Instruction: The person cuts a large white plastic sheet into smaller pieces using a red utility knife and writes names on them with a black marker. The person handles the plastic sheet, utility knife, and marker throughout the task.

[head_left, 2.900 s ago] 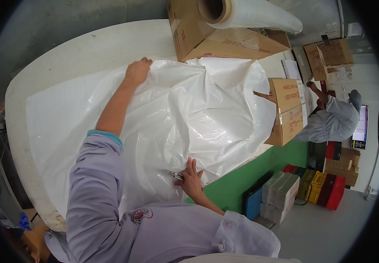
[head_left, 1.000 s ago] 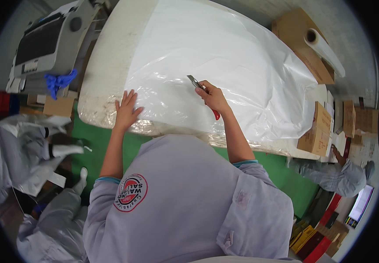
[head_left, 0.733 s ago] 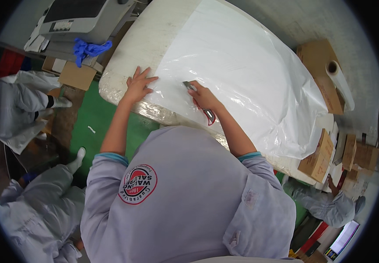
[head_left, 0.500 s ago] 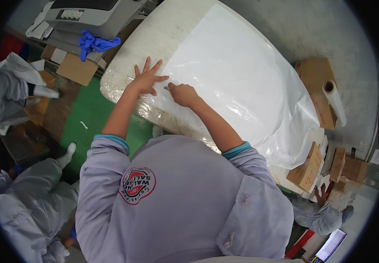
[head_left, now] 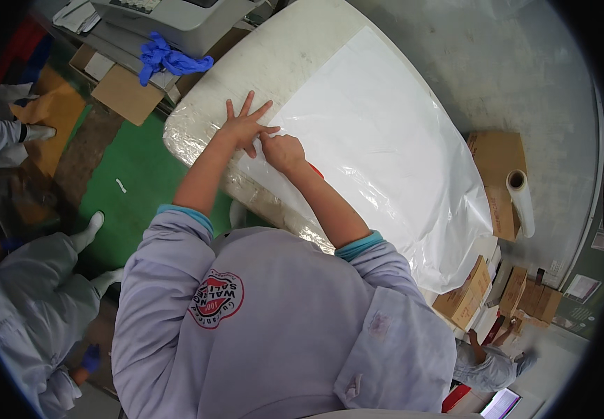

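Observation:
A large white sheet (head_left: 372,140) lies over a table (head_left: 274,66) whose near edge is wrapped in shiny clear film. My left hand (head_left: 242,129) is pressed flat with fingers spread, across the sheet's left edge. Close against its thumb, my right hand (head_left: 284,152) is closed around a cutter, mostly hidden under the fist. A red end (head_left: 316,170), seemingly the cutter's handle, shows beside my right wrist. The blade cannot be seen from here. Toward the right, the sheet is wrinkled and hangs loosely.
Blue gloves (head_left: 165,59) lie by a grey machine (head_left: 190,24) at upper left, above an open carton (head_left: 124,94). A white roll (head_left: 522,202) leans on a cardboard box (head_left: 501,167) at right. Co-workers (head_left: 43,293) are at left; another person (head_left: 487,366) is at lower right.
My right hand has turned and come up against my left thumb. The cutter's metal tip is now hidden, and the red end has come into sight. The view has shifted somewhat.

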Demonstrator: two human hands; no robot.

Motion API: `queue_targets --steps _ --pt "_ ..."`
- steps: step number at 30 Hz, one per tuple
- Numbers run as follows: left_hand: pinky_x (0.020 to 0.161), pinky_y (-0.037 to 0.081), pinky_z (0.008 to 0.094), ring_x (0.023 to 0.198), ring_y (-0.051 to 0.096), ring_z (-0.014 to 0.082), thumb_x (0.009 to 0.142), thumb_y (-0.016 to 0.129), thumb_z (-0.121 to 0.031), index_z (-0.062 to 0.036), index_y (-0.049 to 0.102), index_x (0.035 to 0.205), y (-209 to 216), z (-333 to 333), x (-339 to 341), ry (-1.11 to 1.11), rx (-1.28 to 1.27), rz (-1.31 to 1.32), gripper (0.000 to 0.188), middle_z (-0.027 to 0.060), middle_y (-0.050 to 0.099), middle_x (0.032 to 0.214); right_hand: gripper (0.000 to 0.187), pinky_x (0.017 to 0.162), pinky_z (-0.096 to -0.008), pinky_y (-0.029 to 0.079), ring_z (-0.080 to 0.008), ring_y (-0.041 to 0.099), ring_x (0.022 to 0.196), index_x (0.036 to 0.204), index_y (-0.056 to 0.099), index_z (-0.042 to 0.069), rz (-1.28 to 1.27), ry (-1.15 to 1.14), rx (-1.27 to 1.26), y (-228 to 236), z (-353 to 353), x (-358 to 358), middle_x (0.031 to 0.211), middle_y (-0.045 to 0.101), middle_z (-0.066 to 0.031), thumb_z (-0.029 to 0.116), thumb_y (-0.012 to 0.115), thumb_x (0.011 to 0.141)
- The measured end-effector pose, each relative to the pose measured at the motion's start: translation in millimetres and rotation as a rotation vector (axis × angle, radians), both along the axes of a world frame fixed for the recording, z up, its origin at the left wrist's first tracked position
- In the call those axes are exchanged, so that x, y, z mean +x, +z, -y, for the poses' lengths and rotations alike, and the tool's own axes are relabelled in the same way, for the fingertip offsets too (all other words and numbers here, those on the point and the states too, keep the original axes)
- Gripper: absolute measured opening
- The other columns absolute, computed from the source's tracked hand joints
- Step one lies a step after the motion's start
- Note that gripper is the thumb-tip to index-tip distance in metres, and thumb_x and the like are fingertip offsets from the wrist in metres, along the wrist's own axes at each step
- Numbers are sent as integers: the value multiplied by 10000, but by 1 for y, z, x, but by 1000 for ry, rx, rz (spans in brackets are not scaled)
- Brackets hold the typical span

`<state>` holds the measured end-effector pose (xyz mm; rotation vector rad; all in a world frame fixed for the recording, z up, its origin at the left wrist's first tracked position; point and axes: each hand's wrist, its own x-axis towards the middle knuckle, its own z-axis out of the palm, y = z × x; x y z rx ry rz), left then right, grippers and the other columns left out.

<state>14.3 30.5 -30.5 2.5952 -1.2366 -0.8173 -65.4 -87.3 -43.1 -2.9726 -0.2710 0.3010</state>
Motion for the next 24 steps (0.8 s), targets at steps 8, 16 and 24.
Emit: queue_targets --steps 8,16,24 --pt "918 -11 675 1268 -169 306 429 777 -189 -444 414 1171 6 0 -5 44 47 72 864 -41 14 1414 140 477 -390 459 -263 594 568 876 494 84 -78 4 37 3 -5 5 641 595 -108 141 418 773" --pt "926 -31 663 1264 -174 311 493 761 -192 -456 398 1175 19 9 -16 88 161 152 817 -35 -1 1414 164 542 -396 468 -280 601 638 895 507 80 -173 -48 -17 10 11 -22 682 605 -123 117 416 763" --pt "934 -41 651 1269 -167 302 486 759 -143 -447 369 1199 20 15 -20 99 226 191 868 -45 -4 1413 215 571 -399 468 -297 597 671 952 505 84 -232 -177 -49 9 49 -79 701 601 -140 116 390 773"
